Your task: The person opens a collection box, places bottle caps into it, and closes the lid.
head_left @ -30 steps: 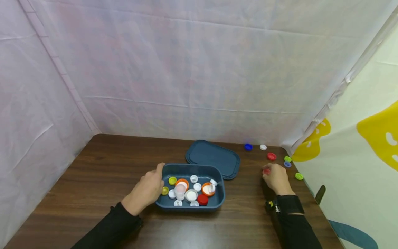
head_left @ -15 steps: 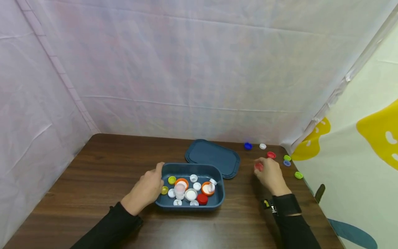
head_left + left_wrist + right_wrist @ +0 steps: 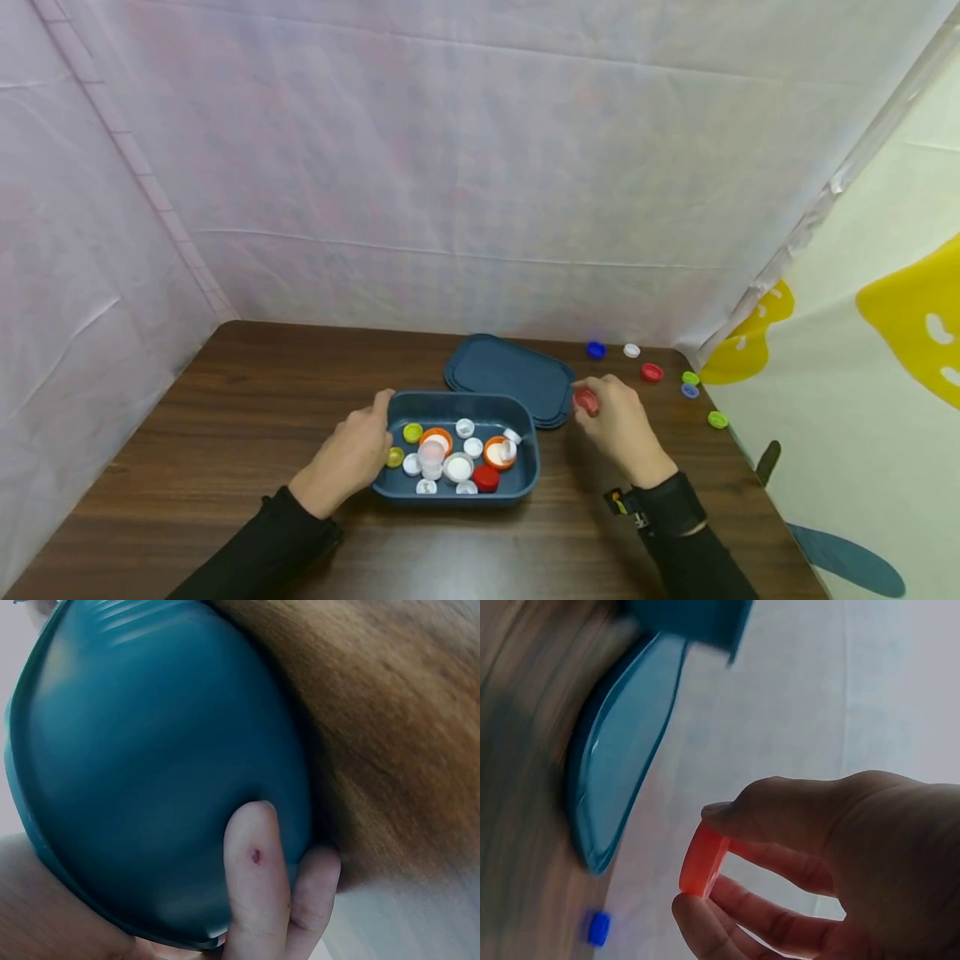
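Observation:
My left hand (image 3: 347,457) grips the left end of a dark blue plastic container (image 3: 480,502). In the left wrist view its fingers (image 3: 257,877) lie against the outer wall (image 3: 165,750). White, yellow, orange-rimmed and red caps lie inside; one red cap (image 3: 486,478) is near the front wall. Right of the container, my right hand (image 3: 621,429) pinches another red bottle cap (image 3: 703,859) between thumb and fingertips, held above the table.
A matching dark blue lid (image 3: 510,379) lies behind the container. Loose caps sit at the back right: blue (image 3: 596,350), white (image 3: 632,351), red (image 3: 652,372), pale blue (image 3: 689,390) and green (image 3: 717,419). Fabric walls (image 3: 450,167) stand behind and at the sides.
My right hand has carried the pinched red cap leftward from the right side of the table to beside the lid. The left hand and the container stay in place.

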Available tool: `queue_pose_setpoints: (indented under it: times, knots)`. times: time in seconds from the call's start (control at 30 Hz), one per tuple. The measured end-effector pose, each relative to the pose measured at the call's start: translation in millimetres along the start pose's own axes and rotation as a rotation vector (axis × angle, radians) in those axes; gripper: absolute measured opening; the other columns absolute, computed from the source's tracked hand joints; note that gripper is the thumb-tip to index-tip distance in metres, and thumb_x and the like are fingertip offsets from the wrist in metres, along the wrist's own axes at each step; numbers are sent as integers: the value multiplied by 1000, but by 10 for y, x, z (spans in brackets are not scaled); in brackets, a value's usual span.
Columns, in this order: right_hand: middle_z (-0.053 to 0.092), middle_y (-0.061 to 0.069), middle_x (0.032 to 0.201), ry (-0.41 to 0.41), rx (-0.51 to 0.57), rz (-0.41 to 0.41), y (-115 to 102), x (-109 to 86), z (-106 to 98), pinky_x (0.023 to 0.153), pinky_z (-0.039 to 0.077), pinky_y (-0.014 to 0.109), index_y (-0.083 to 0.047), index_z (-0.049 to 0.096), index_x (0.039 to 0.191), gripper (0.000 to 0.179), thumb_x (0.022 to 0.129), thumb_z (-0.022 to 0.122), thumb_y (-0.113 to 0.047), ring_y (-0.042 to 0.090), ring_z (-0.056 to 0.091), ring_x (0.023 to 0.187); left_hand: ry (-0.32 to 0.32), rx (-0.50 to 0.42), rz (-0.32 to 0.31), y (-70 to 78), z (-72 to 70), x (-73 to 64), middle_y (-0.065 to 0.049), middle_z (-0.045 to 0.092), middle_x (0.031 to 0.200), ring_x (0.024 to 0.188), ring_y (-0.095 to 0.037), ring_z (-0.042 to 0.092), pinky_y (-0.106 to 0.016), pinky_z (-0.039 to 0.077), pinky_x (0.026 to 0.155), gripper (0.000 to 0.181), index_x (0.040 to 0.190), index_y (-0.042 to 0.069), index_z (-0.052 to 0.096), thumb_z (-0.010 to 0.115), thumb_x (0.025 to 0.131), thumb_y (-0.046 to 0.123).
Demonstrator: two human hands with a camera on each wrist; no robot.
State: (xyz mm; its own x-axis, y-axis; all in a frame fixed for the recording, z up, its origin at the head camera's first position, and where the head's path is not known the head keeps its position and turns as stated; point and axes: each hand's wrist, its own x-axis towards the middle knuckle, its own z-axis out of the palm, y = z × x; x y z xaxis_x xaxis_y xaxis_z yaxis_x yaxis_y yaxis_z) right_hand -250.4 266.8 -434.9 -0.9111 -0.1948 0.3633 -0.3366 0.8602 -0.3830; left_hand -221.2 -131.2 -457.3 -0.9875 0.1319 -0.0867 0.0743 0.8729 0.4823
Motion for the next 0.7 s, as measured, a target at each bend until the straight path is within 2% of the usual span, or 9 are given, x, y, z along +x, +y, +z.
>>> queue_pose_setpoints:
  times: [0.23, 0.43, 0.57, 0.7]
  knots:
    - [80, 18, 111, -8, 48, -137, -380, -73, 140, 77, 64, 35, -1, 86, 126, 32, 94, 91, 0, 24, 73, 90, 8, 5, -1, 4, 4, -1, -33, 72, 147, 102, -26, 78, -45, 72, 80, 66, 173, -1, 38, 67, 116, 10]
    - [81, 12, 118, -102, 93, -262, -689, -175, 296, 86, 68, 38, -5, 86, 127, 34, 94, 94, -3, 25, 77, 104, 7, -7, -5, 5, 14, 0, -34, 72, 147, 100, -26, 78, -45, 72, 80, 64, 172, -1, 38, 66, 116, 9]
    - [81, 10, 123, -184, 97, -332, -784, -213, 365, 92, 69, 40, -6, 85, 131, 35, 97, 93, -6, 25, 78, 111, 13, -6, 6, 0, 12, -1, -33, 73, 144, 95, -25, 76, -43, 71, 77, 64, 172, -2, 39, 67, 115, 8]
    - [80, 10, 126, -228, 103, -355, -799, -238, 397, 94, 69, 39, -6, 84, 134, 36, 98, 92, -7, 25, 78, 113, 8, 0, -5, -1, 9, 1, -34, 72, 149, 101, -26, 78, -47, 73, 83, 65, 172, -2, 38, 68, 116, 10]
